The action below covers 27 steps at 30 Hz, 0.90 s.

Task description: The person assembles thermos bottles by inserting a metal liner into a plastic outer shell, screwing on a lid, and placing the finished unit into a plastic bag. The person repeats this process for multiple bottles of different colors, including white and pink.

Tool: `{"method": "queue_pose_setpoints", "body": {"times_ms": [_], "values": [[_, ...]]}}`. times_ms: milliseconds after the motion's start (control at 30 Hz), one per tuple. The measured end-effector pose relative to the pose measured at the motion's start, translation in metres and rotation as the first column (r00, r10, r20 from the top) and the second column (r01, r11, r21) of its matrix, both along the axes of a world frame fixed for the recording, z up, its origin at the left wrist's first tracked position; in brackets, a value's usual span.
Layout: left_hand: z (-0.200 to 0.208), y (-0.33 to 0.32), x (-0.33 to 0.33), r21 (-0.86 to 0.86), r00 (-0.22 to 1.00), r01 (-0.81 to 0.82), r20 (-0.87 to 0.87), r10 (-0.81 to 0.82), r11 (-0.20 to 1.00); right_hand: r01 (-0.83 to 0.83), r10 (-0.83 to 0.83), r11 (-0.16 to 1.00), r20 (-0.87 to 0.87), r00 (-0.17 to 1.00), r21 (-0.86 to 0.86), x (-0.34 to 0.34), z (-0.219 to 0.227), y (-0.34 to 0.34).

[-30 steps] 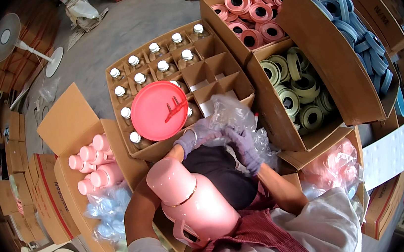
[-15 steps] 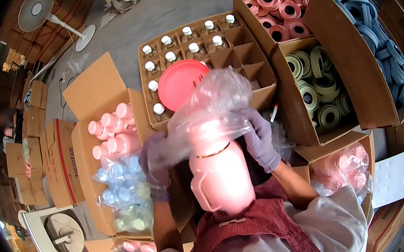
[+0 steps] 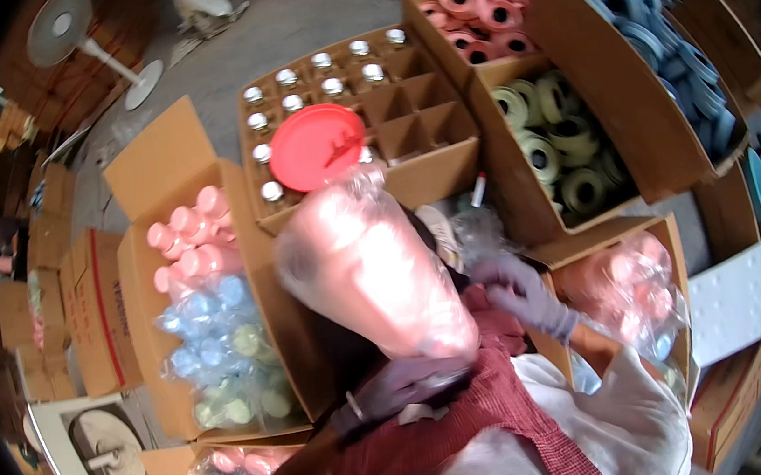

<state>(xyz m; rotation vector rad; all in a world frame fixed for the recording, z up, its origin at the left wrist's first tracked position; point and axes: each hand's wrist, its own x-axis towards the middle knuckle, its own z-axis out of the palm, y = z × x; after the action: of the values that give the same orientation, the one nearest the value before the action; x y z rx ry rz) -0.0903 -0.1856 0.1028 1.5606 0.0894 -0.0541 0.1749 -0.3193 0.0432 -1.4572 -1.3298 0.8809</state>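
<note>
A pink thermos jug inside a clear plastic bag leans across my lap, its bagged top pointing away from me. My left hand, in a grey-purple glove, is closed on the bagged jug's near end by my apron. Just right of the jug is my gloved right hand; its fingers are apart and nothing shows in them. Beyond the jug, a red round plate-like piece rests on a divided carton of white-capped bottles. The jug's handle cannot be made out.
On the left, an open carton holds pink, blue and green bagged parts. To the right stand cartons of pink rings, green rings and blue rings. Bagged pink parts sit nearer. A fan stands far left.
The bag has come down over the jug, which now tilts to the left at its far end. My left hand has moved to the near end; my right hand has come off the bag.
</note>
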Motion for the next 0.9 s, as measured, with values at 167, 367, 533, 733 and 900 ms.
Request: {"method": "queue_pose_setpoints", "body": {"times_ms": [167,367,533,733,900], "values": [[-0.013,-0.058,0.105,0.266,0.848,0.392,0.267,-0.458,0.881,0.388,-0.389,0.921,0.186,0.902,0.042,-0.034,0.064,0.021],[-0.017,-0.06,0.1,-0.094,0.851,0.521,0.138,-0.507,0.849,0.771,-0.769,0.633,-0.187,0.612,-0.078,0.03,0.069,-0.088],[-0.049,0.007,0.021,-0.359,0.993,-0.12,-0.027,0.118,0.926,0.968,-0.915,0.251,0.326,0.238,-0.001,0.089,0.024,-0.197],[-0.023,0.012,-0.11,-0.046,0.439,-0.893,0.128,0.889,0.447,0.46,-0.436,0.888,0.341,0.833,0.011,0.102,-0.008,0.021],[-0.057,-0.069,-0.227,0.259,-0.025,-0.959,0.318,0.948,-0.113,-0.348,0.284,0.936,0.483,0.828,0.046,-0.07,0.036,0.217]]}}
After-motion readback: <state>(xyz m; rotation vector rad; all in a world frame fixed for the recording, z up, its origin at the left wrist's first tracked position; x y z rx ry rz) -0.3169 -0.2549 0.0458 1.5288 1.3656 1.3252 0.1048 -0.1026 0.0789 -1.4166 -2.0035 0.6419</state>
